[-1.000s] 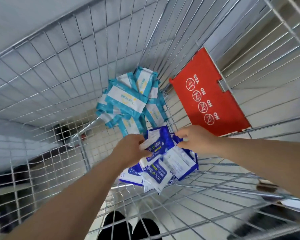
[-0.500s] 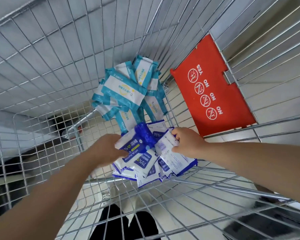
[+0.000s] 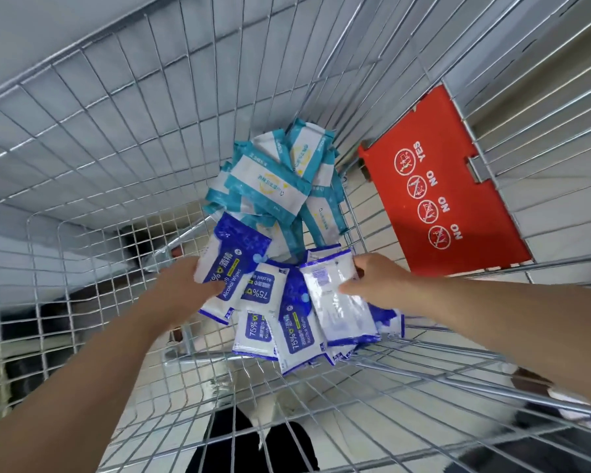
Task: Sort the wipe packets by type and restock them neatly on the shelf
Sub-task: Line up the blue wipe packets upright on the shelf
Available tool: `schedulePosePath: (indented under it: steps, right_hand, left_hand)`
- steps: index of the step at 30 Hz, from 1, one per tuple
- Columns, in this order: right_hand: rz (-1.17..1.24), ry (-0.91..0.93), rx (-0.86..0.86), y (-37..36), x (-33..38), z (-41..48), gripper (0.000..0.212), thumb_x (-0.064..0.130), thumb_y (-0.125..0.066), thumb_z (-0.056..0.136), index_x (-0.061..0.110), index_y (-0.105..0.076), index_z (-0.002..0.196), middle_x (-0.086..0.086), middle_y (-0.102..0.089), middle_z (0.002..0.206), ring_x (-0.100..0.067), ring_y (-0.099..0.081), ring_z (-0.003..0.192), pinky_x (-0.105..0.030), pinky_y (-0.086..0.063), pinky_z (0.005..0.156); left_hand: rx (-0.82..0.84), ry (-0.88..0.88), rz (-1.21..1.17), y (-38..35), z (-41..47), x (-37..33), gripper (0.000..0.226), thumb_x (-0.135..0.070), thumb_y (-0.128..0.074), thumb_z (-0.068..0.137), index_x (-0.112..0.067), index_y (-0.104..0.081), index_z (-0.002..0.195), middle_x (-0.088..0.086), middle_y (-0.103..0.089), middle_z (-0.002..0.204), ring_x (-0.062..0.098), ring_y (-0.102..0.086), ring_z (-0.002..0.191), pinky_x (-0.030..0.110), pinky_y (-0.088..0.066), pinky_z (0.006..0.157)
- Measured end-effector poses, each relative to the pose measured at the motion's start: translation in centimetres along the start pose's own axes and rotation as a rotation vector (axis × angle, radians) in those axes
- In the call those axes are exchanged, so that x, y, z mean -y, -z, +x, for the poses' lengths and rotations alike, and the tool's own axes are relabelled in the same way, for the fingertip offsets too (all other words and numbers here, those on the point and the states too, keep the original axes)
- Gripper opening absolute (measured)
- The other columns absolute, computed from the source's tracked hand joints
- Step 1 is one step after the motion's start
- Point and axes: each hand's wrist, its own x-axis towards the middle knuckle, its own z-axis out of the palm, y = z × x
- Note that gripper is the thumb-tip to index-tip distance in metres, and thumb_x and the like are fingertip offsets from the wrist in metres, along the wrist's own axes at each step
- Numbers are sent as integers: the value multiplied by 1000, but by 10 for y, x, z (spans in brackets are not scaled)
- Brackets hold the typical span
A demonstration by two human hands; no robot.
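Packets: two kinds lie in a wire cart (image 3: 82, 138), heaped toward the centre of the frame.
Teal packets (image 3: 273, 186): a loose pile above centre, overlapping at odd angles, white panels face up.
Blue packets (image 3: 287, 322): a second cluster just below the teal ones, at centre and lower centre, printed "75%" and "Alcohol Wipes"; several overlap and some hang toward the cart's lower edge.
Left hand (image 3: 181, 291): at centre left, fingers closed on the lower edge of one blue packet (image 3: 232, 264), which tilts up toward the teal pile.
Right hand (image 3: 379, 285): at centre right, fingers curled round the side of another packet (image 3: 335, 295) lying white face up with small print, thumb pressed on its face; it rests on top of the blue cluster.
Arms: both bare forearms come in from the lower corners and meet at the blue cluster.
Red panel (image 3: 458, 206): at right, fixed to the cart's wire wall, with four round pictograms marked "YES", "NO", "NO", "NO".
Below the mesh: pale floor and dark shoes (image 3: 253, 452) show at the bottom centre.
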Motion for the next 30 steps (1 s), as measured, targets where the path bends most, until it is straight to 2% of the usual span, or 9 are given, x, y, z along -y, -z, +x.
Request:
schedulePosePath:
  steps: [3, 5, 9, 13, 17, 20, 23, 26, 30]
  right_hand:
    - [54, -46, 50, -32, 6, 6, 25, 18, -68, 85, 4, -62, 106, -14, -67, 100, -17, -58, 77, -25, -44, 62]
    - [69, -76, 62, -53, 14, 10, 22, 16, -67, 85, 1, -60, 100, -12, -63, 90, -17, -55, 72, -25, -41, 59]
    - [49, -116, 37, -90, 27, 15, 14, 7, -59, 84, 11, -46, 78, -3, -45, 67, -13, -43, 54, -20, -30, 44]
    - [3, -134, -28, -116, 34, 18, 22, 0, -60, 75, 12, -43, 68, -3, -46, 63, -19, -48, 57, -21, -30, 41]
    - [-18, -132, -100, -136, 37, 19, 28, 9, -64, 66, 14, -41, 80, -7, -51, 79, -22, -54, 68, -20, -30, 40]
    - [-32, -126, -104, -141, 47, 13, 38, 11, -67, 71, 14, -41, 98, -8, -51, 90, -21, -52, 74, -22, -29, 44]
    - [31, -94, -73, -131, 61, 7, 27, 5, -63, 75, 14, -40, 87, -3, -49, 82, -14, -47, 66, -23, -32, 46]
    - [87, -27, -108, -116, 81, 2, 24, 4, -61, 75, 18, -44, 84, -1, -51, 76, -16, -50, 64, -29, -39, 49]
    - [119, 93, -252, -92, 117, -15, 26, 7, -57, 74, 17, -52, 97, -4, -59, 79, -20, -57, 68, -34, -48, 54]
  left_hand:
    - [-54, -9, 10, 8, -4, 9, 27, -19, -66, 88, -14, -57, 114, 0, -62, 95, 5, -57, 70, 21, -40, 55]
    - [-62, 8, 1, 10, -7, 18, 30, -19, -66, 88, -12, -58, 116, 1, -64, 99, 4, -58, 69, 19, -38, 54]
    - [-102, 62, 18, 9, -10, 37, 26, -18, -67, 87, -12, -56, 110, 2, -61, 94, 3, -52, 63, 16, -34, 47]
    - [-102, 100, -25, 10, -11, 52, 25, -15, -67, 87, -8, -57, 109, 1, -61, 90, 4, -53, 64, 15, -32, 47]
    - [-109, 110, -79, 17, -12, 64, 29, -13, -65, 88, -8, -58, 115, 3, -62, 94, 3, -53, 67, 17, -34, 52]
    - [-109, 106, -95, 25, -14, 71, 25, -15, -65, 88, -13, -57, 112, 3, -63, 96, 3, -54, 68, 18, -35, 53]
    - [-116, 94, -120, 36, -18, 76, 28, -16, -65, 88, -14, -55, 113, 2, -65, 98, 5, -57, 69, 16, -37, 48]
    - [-131, 61, -150, 50, -27, 72, 26, -13, -64, 89, -14, -53, 113, -7, -60, 85, 7, -58, 66, 10, -39, 38]
    - [-221, 37, -162, 75, -53, 57, 27, -17, -68, 87, -21, -49, 107, -9, -59, 83, 9, -60, 70, 21, -44, 50]
